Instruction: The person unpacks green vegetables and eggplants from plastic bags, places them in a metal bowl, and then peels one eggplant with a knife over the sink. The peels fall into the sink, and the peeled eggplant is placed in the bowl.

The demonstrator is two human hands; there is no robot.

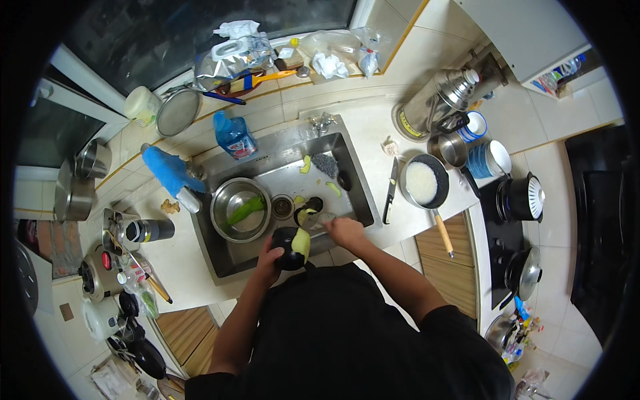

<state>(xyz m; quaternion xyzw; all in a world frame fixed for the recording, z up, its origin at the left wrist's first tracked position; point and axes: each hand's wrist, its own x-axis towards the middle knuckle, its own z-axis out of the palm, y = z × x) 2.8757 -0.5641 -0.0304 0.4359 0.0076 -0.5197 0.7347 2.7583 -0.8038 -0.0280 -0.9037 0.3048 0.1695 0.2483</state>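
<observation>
1. The left hand [268,256] is gripping a dark purple, rounded eggplant [291,247] over the near edge of the stainless steel sink [347,175]; its fingers are wrapped around the eggplant's left side, clamped on it.
2. A pale yellow-green patch of bared flesh is showing on the eggplant's right side, at about 2 o'clock on the vegetable.
3. The right hand [345,231] is sitting just beside the eggplant, at its 2 o'clock, with fingers curled together around something slim; what it is holding is too small to make out.
4. A round steel bowl [240,209] is sitting inside the sink at 10 o'clock from the eggplant, holding a long green vegetable piece [246,209].
5. Pale green peel strips [306,165] are lying on the sink floor at 12 o'clock from the hands, near the drain.
6. A blue plastic bottle [234,135] is standing at the far left corner of the sink, at 11 o'clock.
7. A black-handled knife [391,189] is lying on the white counter just right of the sink, at 2 o'clock from the right hand.
8. A dark pan of white rice with a wooden handle [427,185] is resting beside the knife, further toward 3 o'clock.
</observation>
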